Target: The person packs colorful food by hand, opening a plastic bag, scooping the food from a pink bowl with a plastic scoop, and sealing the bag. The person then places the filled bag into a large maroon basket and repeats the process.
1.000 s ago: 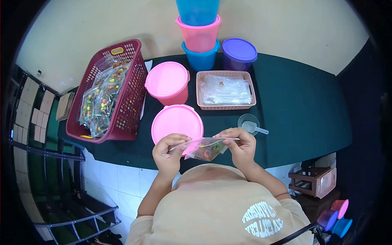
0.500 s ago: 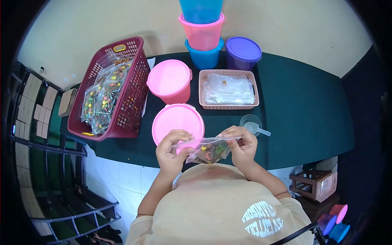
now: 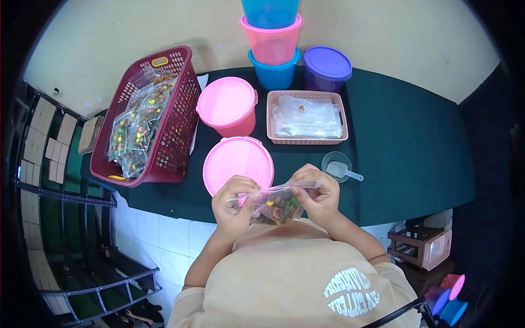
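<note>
Between my two hands hangs a clear plastic zip bag [image 3: 280,210] with colourful candies, brown, red, yellow and green, at its bottom. My left hand [image 3: 236,208] pinches the top edge at one corner. On the other side, my right hand [image 3: 317,195] grips the same edge, thumb pressed against the plastic. Just beyond the bag stands a pink lidded tub [image 3: 238,168], partly covered by my left hand. A clear bowl [image 3: 330,159] with a white scoop [image 3: 340,170] lies past my right hand.
A maroon basket [image 3: 178,128] of filled candy bags stands at the left. Behind are another pink tub [image 3: 227,104], a purple tub [image 3: 327,68], stacked blue and pink tubs [image 3: 272,44], and a peach tray [image 3: 307,141] of flat plastic bags. Shelving [image 3: 60,197] is at far left.
My hands have moved slightly closer together along the bag's top edge. The bag now hangs a little lower and its candy-filled part faces me more.
</note>
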A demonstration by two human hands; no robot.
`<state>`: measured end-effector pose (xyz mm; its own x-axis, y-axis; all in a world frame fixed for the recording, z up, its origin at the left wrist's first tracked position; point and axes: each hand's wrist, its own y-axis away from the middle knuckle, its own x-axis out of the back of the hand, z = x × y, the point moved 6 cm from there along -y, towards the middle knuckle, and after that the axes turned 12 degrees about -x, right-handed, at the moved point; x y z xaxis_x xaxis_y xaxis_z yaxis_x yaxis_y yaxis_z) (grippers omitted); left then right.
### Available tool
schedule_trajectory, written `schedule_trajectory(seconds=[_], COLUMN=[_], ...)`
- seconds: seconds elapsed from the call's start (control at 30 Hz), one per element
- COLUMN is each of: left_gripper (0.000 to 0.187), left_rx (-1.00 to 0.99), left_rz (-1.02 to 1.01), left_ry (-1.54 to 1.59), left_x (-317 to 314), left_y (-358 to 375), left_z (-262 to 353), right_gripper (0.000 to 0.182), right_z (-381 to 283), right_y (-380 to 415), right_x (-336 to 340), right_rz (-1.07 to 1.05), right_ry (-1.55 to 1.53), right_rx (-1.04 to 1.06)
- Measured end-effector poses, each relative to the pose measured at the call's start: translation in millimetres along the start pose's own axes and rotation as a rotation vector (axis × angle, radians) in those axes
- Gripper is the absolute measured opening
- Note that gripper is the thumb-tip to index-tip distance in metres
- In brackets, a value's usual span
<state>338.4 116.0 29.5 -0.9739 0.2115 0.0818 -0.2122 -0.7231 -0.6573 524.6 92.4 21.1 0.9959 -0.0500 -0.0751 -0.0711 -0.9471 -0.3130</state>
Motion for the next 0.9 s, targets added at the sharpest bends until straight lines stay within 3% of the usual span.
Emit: schedule_trajectory(seconds=[0.17, 0.23, 0.43, 0.5, 0.73, 0.9], left_gripper=[0.012, 0.011, 0.012, 0.011, 0.011, 0.012], left_rx=[0.012, 0.187, 0.11, 0.102, -0.006, 0.032], left_rz=[-0.022, -0.06, -0.054, -0.051, -0.06, -0.054], left_ry=[0.048, 0.159, 0.121, 0.111, -0.046, 0.01], left_x=[-4.2, -10.2, -8.8, -12.2, -15.7, -15.3], left_y=[-1.4, 0.5, 2.7, 1.5, 0.3, -3.4], left_z=[-2.4, -10.0, -8.1, -3.4, 5.2, 5.7], right_gripper=[0.01, 0.01, 0.011, 0.01, 0.011, 0.015], right_z=[3.4, 4.1, 1.0, -7.1, -6.4, -1.4], right_y=[3.2, 4.4, -5.4, -5.7, 0.4, -1.5], right_x=[-0.3, 0.2, -5.2, -10.0, -8.1, -10.9], right_rz=[0.024, 0.045, -0.085, -0.138, -0.106, -0.112], right_ry=[-0.036, -0.044, -0.15, 0.031, 0.045, -0.085], right_rx=[-0.017, -0.007, -0.066, -0.039, 0.01, -0.092])
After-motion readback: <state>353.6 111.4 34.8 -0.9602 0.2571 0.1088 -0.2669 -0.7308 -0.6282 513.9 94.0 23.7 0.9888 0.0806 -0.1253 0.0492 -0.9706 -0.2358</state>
